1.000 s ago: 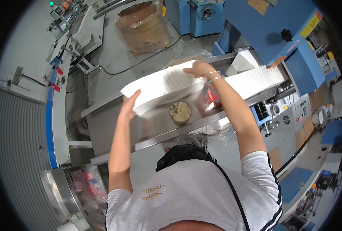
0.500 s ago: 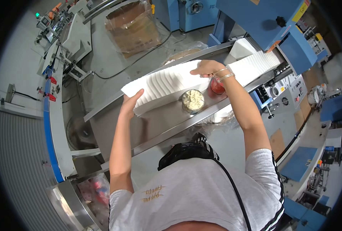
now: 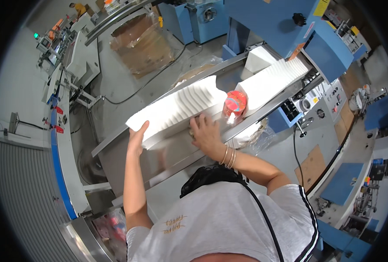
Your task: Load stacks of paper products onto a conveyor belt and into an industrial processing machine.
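My left hand [image 3: 136,137] is closed on the near left end of a long white stack of thin, tissue-like sheets [image 3: 176,107], its thumb resting at the top edge. This stack lies in a metal trough [image 3: 159,159], and its far end is free of my hands. My right hand [image 3: 208,136] reaches down in front of the stack, its curved fingers over a round glass jar with pale, crumpled contents [image 3: 191,132]. The hand hides most of this jar. Beyond my right fingers stands a round red container [image 3: 235,104] with a patterned top.
Another white stack [image 3: 274,83] runs up the trough toward a blue machine [image 3: 272,26], beside a white block [image 3: 260,60]. A plastic-lined cardboard box [image 3: 143,48] stands on the floor beyond. A plastic bag [image 3: 266,137] hangs by the trough's near edge.
My right hand has left the stack's far end and come nearer, down over the glass jar. The red container now shows more fully. My left hand keeps its hold.
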A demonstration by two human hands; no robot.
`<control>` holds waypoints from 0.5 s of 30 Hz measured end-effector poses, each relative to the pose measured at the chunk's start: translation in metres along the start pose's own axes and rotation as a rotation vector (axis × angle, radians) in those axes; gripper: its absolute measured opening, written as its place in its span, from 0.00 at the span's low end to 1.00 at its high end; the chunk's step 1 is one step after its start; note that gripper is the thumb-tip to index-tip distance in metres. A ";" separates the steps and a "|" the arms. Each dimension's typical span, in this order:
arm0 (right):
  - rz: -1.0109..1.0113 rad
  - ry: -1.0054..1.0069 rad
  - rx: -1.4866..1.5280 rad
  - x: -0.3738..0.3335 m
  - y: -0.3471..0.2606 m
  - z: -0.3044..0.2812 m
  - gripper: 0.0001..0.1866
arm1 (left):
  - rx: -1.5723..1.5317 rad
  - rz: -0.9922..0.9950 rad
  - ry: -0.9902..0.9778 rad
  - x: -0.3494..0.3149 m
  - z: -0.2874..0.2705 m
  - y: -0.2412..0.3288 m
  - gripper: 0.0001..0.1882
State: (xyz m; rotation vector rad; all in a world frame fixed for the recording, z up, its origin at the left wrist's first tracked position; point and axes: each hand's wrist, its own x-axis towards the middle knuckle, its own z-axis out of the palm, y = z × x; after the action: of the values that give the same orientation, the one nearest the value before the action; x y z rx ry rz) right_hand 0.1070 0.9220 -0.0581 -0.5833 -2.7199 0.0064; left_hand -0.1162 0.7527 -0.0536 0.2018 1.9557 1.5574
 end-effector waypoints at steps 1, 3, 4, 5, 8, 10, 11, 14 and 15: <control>0.007 0.009 0.002 -0.001 0.000 -0.001 0.40 | 0.001 -0.015 0.006 -0.003 0.000 0.002 0.51; 0.004 -0.123 0.166 0.000 0.004 -0.006 0.43 | -0.020 0.010 -0.030 0.001 -0.003 -0.003 0.50; -0.014 -0.267 0.334 0.005 0.012 -0.016 0.42 | -0.015 -0.013 -0.019 0.001 -0.003 -0.003 0.49; -0.010 -0.257 0.336 0.004 0.018 -0.023 0.42 | -0.010 -0.037 -0.007 0.001 -0.003 -0.004 0.49; -0.142 -0.067 0.501 0.010 0.038 -0.052 0.38 | -0.036 -0.040 0.001 0.001 -0.006 -0.009 0.47; -0.114 0.116 0.642 0.035 0.068 -0.082 0.38 | -0.069 -0.066 0.015 -0.003 -0.006 -0.010 0.47; -0.090 0.238 0.598 0.050 0.084 -0.093 0.39 | -0.085 -0.059 0.010 -0.005 -0.009 -0.011 0.47; 0.093 0.459 0.319 0.104 0.148 -0.081 0.39 | -0.121 -0.050 -0.002 -0.003 -0.012 -0.013 0.47; 0.103 0.504 0.294 0.118 0.175 -0.072 0.37 | -0.121 -0.050 -0.007 -0.001 -0.014 -0.012 0.46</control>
State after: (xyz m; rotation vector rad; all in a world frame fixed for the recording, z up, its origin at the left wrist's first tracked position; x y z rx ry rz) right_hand 0.1007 1.1242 0.0358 -0.5485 -2.1481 0.2468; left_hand -0.1200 0.7374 -0.0632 0.1073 1.8404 1.6333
